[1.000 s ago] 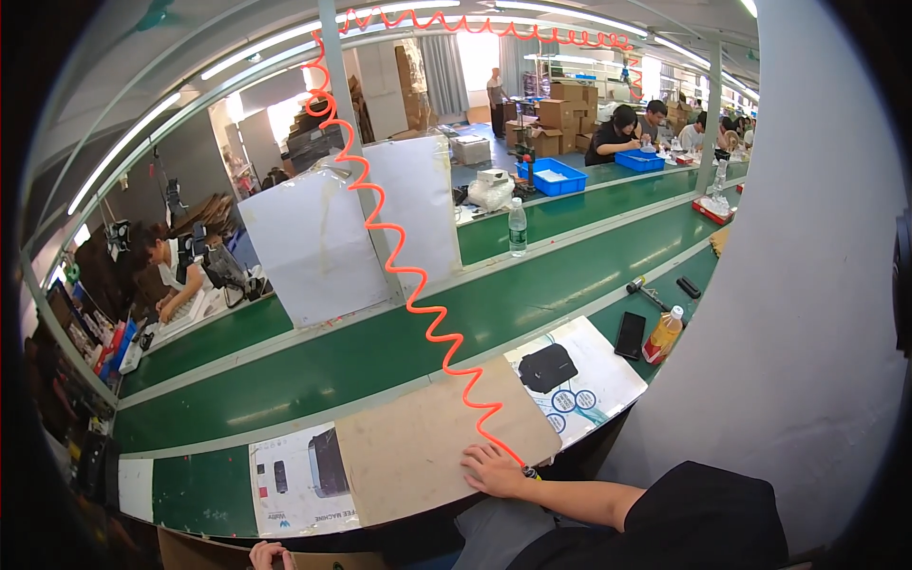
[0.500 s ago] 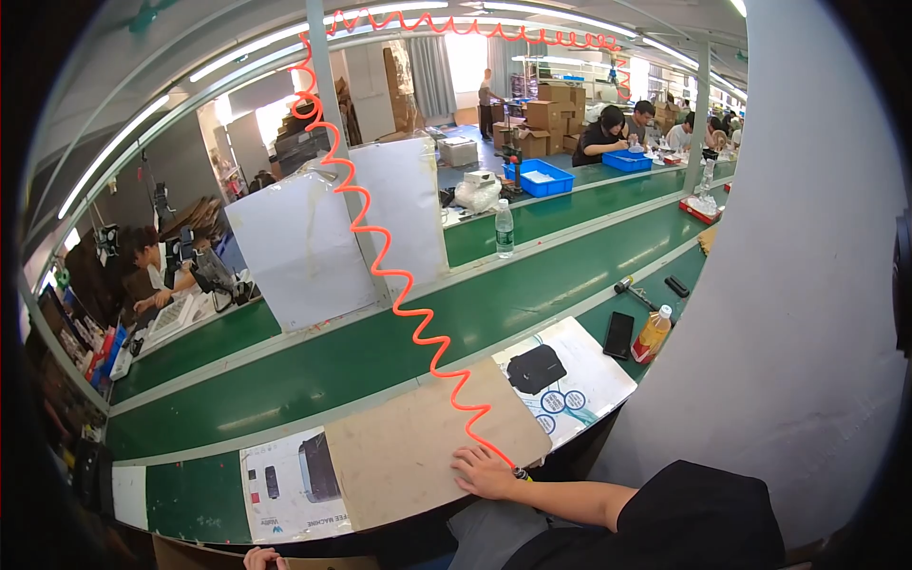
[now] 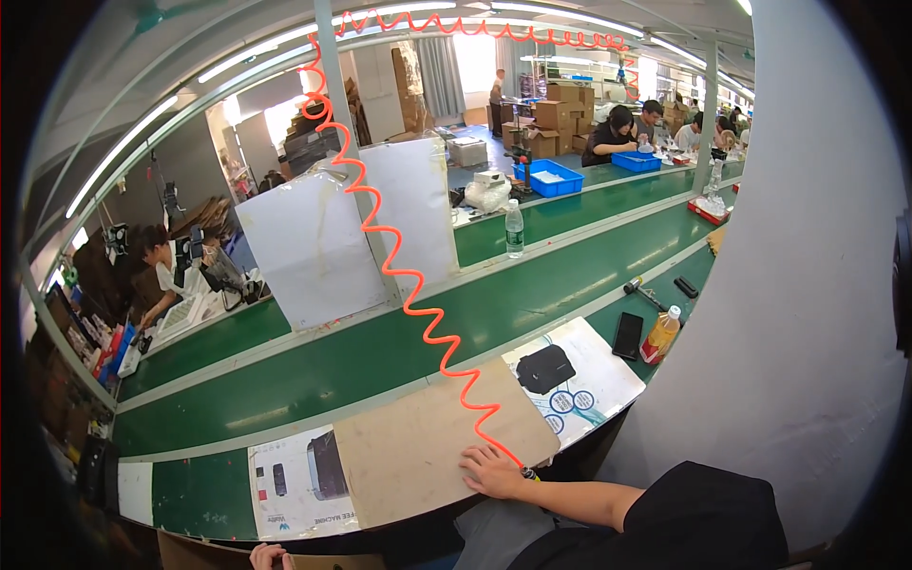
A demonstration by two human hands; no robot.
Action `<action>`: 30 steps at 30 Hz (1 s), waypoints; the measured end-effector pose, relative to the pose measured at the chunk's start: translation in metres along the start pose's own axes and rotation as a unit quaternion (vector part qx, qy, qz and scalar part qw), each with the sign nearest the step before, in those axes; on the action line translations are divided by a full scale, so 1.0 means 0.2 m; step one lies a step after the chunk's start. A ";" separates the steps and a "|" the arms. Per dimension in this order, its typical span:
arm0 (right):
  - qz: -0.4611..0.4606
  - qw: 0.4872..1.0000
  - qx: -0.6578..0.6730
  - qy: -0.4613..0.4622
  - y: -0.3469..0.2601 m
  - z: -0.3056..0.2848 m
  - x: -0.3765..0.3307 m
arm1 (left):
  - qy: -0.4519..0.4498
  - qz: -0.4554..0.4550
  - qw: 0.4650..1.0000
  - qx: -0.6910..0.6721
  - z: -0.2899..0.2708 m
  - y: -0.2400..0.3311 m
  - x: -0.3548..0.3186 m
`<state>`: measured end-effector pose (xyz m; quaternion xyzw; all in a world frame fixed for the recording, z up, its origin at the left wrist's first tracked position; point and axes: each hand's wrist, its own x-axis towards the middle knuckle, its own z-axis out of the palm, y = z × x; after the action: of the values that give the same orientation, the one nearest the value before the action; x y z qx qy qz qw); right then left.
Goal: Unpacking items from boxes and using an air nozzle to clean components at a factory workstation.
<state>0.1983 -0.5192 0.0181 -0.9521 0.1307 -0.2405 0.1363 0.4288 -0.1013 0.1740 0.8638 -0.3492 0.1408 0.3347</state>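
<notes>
Right hand (image 3: 491, 471) resting flat on a brown board (image 3: 442, 451) at the near edge of the green desk (image 3: 380, 356).

Palm down, fingers (image 3: 475, 458) slightly spread and clamped on nothing, pressed against the board's near right corner, seemingly to steady it against the desk edge. Orange coiled cord (image 3: 418, 294) hanging from the overhead rail and ending at a small tool tip (image 3: 528, 473) just beside the hand, within easy reach. Printed sheets on both sides of the board: one with a dark pad (image 3: 545, 369) to the right, one with product pictures (image 3: 296, 480) to the left. Black phone (image 3: 627, 334) and orange bottle (image 3: 662, 334) parked farther right, clear of the board. Left hand (image 3: 269, 557) barely in view at the lower edge; fingers' state impossible to tell.
</notes>
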 end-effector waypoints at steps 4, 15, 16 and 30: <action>0.001 1.000 -0.001 0.002 0.00 -0.01 0.00 | -0.006 0.005 1.000 -0.014 0.00 -0.03 0.00; 0.001 1.000 -0.013 0.007 0.01 0.01 0.00 | -0.012 0.011 0.999 -0.030 -0.01 -0.04 -0.01; 0.001 1.000 -0.013 0.007 0.01 0.01 0.00 | -0.012 0.011 0.999 -0.030 -0.01 -0.03 -0.01; 0.002 1.000 -0.021 0.004 0.00 0.01 0.00 | -0.019 0.006 0.999 -0.026 -0.01 -0.02 0.00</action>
<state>0.1987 -0.5191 0.0170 -0.9535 0.1386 -0.2412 0.1162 0.4306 -0.0972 0.1737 0.8555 -0.3638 0.1169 0.3495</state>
